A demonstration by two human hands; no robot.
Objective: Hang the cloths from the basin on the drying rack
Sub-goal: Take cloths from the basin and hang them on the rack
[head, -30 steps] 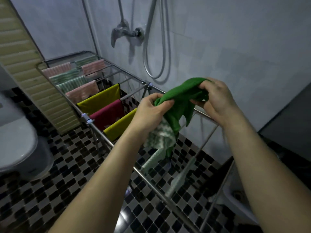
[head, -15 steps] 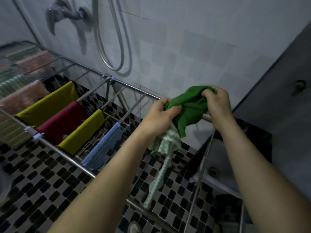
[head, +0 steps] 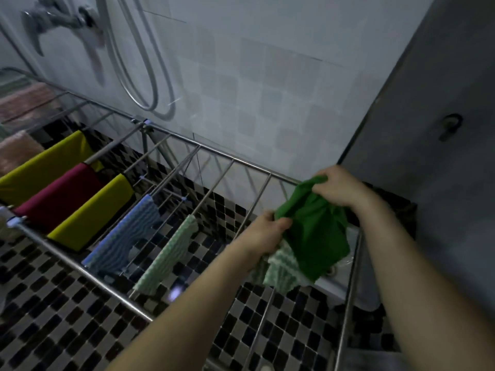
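Observation:
A dark green cloth point(head: 313, 228) is stretched between both hands above the right end of the metal drying rack point(head: 241, 163). My left hand point(head: 263, 231) grips its lower left corner and also holds a pale green patterned cloth point(head: 281, 271) that hangs below. My right hand point(head: 340, 187) pinches the upper right edge. On the rack's bars hang two yellow cloths point(head: 91, 212), a red cloth point(head: 56, 194), a blue cloth point(head: 126, 234) and a light green cloth point(head: 171, 250). A white basin point(head: 348, 285) sits on the floor under the rack's right end, mostly hidden.
Tiled wall runs close behind the rack, with a shower tap point(head: 59, 20) and hose point(head: 139, 76) at upper left. A grey door point(head: 434, 124) stands to the right. Pink towels point(head: 18, 151) hang at the far left. Checkered mosaic floor point(head: 67, 311) lies below.
The view has swung right along the rack. Both hands have carried the green cloth down and right, toward the rack's end bars, and pulled it wider apart.

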